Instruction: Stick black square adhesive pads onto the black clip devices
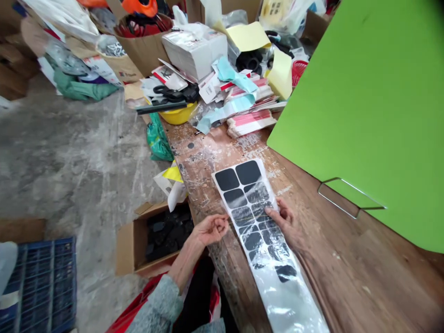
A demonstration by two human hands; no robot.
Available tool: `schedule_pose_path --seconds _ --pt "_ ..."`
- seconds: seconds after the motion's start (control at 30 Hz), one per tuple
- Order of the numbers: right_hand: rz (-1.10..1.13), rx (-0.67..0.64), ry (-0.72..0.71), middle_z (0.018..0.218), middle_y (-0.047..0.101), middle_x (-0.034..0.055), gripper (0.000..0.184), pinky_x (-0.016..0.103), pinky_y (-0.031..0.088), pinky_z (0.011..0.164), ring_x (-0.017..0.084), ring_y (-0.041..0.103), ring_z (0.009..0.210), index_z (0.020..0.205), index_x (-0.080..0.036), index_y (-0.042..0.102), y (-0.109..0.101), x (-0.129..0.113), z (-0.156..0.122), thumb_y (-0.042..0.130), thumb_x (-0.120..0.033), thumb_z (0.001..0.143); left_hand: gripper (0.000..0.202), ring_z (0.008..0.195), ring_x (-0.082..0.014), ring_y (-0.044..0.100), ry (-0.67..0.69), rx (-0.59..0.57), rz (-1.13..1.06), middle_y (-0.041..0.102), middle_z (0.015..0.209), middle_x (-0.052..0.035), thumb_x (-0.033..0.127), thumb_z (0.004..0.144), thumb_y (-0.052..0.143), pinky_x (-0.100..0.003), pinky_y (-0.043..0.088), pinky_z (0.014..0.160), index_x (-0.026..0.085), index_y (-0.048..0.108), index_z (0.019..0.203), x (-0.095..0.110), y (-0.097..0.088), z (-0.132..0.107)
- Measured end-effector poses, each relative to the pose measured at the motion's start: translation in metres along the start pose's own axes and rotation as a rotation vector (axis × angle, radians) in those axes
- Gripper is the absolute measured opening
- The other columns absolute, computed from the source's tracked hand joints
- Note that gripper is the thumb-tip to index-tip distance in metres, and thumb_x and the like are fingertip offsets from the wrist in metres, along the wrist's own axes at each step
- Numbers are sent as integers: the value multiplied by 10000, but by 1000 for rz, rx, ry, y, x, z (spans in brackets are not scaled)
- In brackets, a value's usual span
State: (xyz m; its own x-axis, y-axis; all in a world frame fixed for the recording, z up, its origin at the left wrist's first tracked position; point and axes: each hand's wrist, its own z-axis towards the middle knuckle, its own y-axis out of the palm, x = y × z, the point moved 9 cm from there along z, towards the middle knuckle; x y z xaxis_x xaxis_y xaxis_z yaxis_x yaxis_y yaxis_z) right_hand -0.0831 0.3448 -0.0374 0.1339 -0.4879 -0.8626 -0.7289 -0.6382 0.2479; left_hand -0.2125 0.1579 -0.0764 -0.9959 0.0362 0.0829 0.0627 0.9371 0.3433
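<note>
A long white sheet of black rounded-square stickers (248, 173) lies along the wooden bench, with clear plastic film (287, 296) over its nearer part. My right hand (287, 224) grips the sheet's right edge, thumb on top and fingers partly hidden. At the left edge, my left hand (211, 229) is closed in a pinch, its fingertips touching or almost touching the sheet. A thin yellowish band (244, 218) crosses the sheet between the two hands. Whether my left fingers hold that band is too small to tell.
A green board (364, 115) with a wire stand (354, 199) covers the bench's right side. Cards, blue strips and a white box (196, 48) pile up at the back. Left on the floor are a carton of black pieces (126, 249) and a blue crate (46, 282).
</note>
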Motion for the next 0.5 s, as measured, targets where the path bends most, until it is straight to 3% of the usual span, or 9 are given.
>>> schedule_pose_path --seconds 0.13,0.27,0.33,0.4,0.5 --pt "249 130 17 837 729 -4 475 264 547 590 158 661 628 1017 -234 618 -14 1 13 828 -414 630 108 394 -34 463 62 -17 159 458 419 69 37 836 561 -204 539 651 72 636 767 -22 -2 1" --pt "358 165 9 866 736 -7 467 269 575 654 153 681 675 971 -231 638 -17 -3 14 859 -350 577 23 536 -98 585 103 -40 304 606 547 -13 56 734 663 -254 523 684 73 666 748 -40 0 -5" --pt "379 115 14 873 735 -4 469 274 577 662 155 684 686 982 -226 639 -11 -3 16 858 -348 585 198 722 -118 652 220 -95 341 706 775 -45 79 714 679 -237 501 757 109 698 909 -39 13 -10" --pt "395 77 15 890 732 -6 471 279 575 669 161 687 706 1001 -232 638 -7 -3 19 851 -366 603 381 920 -134 659 388 -211 386 720 1040 -37 172 745 690 -245 477 859 197 663 1125 -33 39 -18" --pt "294 37 40 917 724 -1 457 275 564 654 169 680 727 1021 -236 651 -7 -3 15 836 -407 639 482 1011 -210 658 498 -343 413 702 1151 -80 324 768 719 -352 471 941 200 611 1221 -36 71 -24"
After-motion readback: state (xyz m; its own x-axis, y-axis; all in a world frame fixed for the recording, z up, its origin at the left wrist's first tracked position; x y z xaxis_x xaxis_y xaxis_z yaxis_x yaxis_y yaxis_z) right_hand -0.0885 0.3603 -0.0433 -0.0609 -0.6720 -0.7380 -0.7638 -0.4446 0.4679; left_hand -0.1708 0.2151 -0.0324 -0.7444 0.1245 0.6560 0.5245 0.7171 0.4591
